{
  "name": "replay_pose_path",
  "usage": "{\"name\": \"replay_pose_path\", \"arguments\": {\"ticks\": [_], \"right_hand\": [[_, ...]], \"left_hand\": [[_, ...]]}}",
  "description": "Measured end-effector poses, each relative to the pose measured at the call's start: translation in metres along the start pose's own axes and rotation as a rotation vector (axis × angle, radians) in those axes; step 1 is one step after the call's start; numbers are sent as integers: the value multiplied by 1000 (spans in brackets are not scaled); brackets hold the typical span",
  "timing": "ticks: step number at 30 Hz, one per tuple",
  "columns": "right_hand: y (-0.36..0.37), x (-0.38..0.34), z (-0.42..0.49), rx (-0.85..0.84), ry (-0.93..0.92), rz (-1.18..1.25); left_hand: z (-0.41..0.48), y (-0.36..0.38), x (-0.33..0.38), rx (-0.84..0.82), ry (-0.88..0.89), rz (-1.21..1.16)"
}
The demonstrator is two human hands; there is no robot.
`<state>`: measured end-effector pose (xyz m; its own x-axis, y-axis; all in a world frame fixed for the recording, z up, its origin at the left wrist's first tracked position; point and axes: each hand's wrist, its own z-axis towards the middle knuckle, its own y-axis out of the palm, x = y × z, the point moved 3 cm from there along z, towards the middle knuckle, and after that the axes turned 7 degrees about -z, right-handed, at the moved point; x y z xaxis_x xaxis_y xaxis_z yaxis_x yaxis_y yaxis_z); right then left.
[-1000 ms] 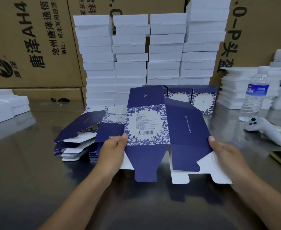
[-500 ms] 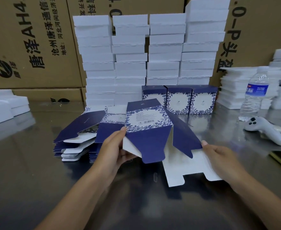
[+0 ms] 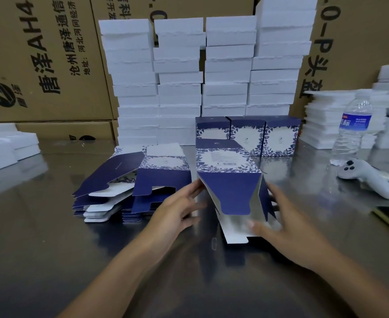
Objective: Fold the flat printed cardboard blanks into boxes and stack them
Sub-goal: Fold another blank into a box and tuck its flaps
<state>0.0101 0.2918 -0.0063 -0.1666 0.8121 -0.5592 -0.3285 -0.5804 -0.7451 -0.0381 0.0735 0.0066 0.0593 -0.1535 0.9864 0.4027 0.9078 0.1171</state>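
Although three finished boxes [image 3: 248,136] stand at the back of the counter [image 3: 51,249], the task is judged to be at an early stage.

1. Pile of flat blanks [image 3: 120,191]: lies left of centre on the counter, many sheets deep. This is the bulk of the work outstanding.
2. Finished boxes: one row, side by side and touching. Nothing is stacked on top of them yet.
3. Half-formed box [image 3: 228,173]: sits just in front of that row, opened into a sleeve and tilted. Its near end gapes, with one blue flap and the white flaps splayed out, none tucked.
4. Right hand [image 3: 280,223]: grasps the half-formed box, thumb on a white flap and fingers behind the right wall.
5. Left hand [image 3: 179,210]: blurred. Its fingers look extended, pressing the left wall rather than clasping it.

Closing the flaps and placing this box remain to be done.
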Motion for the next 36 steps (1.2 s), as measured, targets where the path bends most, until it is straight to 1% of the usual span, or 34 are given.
{"name": "replay_pose_path", "arguments": {"ticks": [2, 4, 6, 7, 11, 15, 19, 23, 27, 30, 33, 34, 36], "right_hand": [[-2, -3, 1, 77, 4, 66], [-3, -5, 1, 67, 35, 184], [-4, -6, 0, 53, 63, 283], [-4, -5, 0, 73, 75, 321], [-5, -6, 0, 127, 96, 428], [-9, -13, -4, 174, 82, 378], [-8, -20, -7, 183, -28, 165], [-11, -27, -8, 273, -107, 119], [-11, -32, -9, 291, -151, 103], [-12, -30, -10, 324, -112, 182], [-15, -28, -10, 420, -69, 182], [-16, -29, -9, 424, -71, 148], [-13, -28, -7, 333, -86, 49]], "left_hand": [[-2, 3, -1, -89, 32, 101], [-4, 5, -3, -191, 62, 174], [-6, 4, -5, -267, 48, 212], [-7, 4, -6, -296, 37, 223], [-7, 4, -6, -315, 46, 234], [-6, 5, -4, -223, 86, 210], [-6, 2, -4, -135, 131, 221], [-6, 3, -2, -39, 202, 238], [-3, -1, -5, 113, 198, 180], [-3, -3, -5, 181, 183, 204], [-5, 0, -4, 218, 192, 230], [-5, 1, -3, 235, 211, 237], [-6, 2, -1, 270, 240, 273]]}}
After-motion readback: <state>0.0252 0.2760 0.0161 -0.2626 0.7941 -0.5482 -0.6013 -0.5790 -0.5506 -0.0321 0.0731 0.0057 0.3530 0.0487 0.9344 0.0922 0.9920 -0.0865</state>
